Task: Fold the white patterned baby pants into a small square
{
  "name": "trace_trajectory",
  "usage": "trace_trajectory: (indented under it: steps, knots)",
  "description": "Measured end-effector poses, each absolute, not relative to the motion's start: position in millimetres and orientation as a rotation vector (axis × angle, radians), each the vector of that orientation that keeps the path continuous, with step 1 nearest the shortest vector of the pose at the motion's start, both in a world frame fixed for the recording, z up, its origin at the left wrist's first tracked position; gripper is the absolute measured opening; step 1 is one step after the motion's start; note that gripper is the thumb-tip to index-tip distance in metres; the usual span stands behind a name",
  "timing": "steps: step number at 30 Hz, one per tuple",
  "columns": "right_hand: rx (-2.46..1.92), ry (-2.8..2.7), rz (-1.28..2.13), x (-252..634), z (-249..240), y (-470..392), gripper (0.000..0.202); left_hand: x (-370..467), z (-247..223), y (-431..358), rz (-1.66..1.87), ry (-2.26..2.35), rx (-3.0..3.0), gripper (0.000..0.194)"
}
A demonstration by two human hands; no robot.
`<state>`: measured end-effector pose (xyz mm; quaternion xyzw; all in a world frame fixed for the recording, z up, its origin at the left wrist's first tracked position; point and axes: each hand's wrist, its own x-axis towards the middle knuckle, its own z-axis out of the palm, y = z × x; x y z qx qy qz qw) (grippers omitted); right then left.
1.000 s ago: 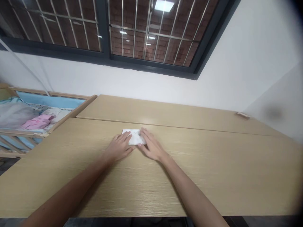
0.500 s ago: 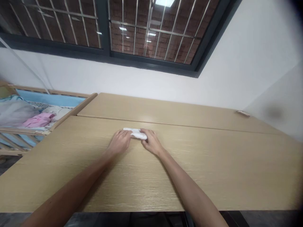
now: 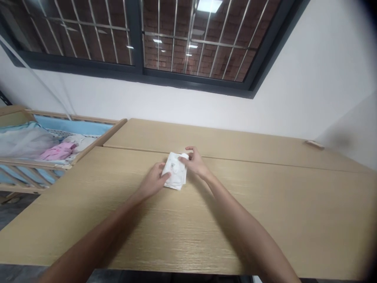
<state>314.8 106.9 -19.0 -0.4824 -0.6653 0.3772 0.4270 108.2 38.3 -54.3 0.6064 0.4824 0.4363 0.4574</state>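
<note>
A small folded white cloth (image 3: pixel 176 173) with a few dark printed marks is held up over the wooden tabletop, its broad face toward me. My left hand (image 3: pixel 153 180) grips its lower left edge, thumb across the front and fingers behind. At the upper right corner, my right hand (image 3: pixel 196 162) pinches the cloth between thumb and fingers, the index finger raised and curved. The lower edge shows several loose layers. Whether that edge touches the table cannot be made out.
The pale wooden table (image 3: pixel 265 212) has a seam running across it toward the back. A wooden crib (image 3: pixel 113 131) with blue lining and pink and white fabrics adjoins it on the left. A thin flat item (image 3: pixel 314 144) lies at the back right. Behind is a barred window (image 3: pixel 191 80).
The cloth was a narrow, flat strip low on the table under both hands; now it is lifted and tilted up, showing its face. My right hand moved to its upper corner. The view shifted slightly.
</note>
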Motion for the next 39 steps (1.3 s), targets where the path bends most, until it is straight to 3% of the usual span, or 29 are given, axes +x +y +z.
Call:
trace_trajectory:
  steps: [5,10,15,21,29,39]
  knots:
    - [-1.324,-1.837,0.800,312.1,-54.7,135.8,0.045,110.8,-65.5,32.4,0.787,1.730,2.092,0.037]
    - [-1.273,-1.903,0.581,313.0,-61.7,137.0,0.034,115.6,-54.4,19.8,0.830,1.797,2.521,0.035]
    - [-0.987,-2.279,0.444,306.2,-26.9,96.7,0.048,137.5,-58.5,-7.3,0.891,1.558,2.736,0.048]
    - [-0.644,-2.720,0.713,292.7,-20.9,57.7,0.050,149.4,-69.8,-19.2,0.646,1.359,2.692,0.035]
    - [-0.805,-2.717,0.686,315.4,-44.7,109.3,0.052,154.8,-70.6,-15.7,0.725,1.491,2.679,0.049]
    - [-1.108,-2.633,0.642,330.9,-57.8,157.9,0.071,157.5,-82.2,-14.0,0.705,1.534,2.748,0.058]
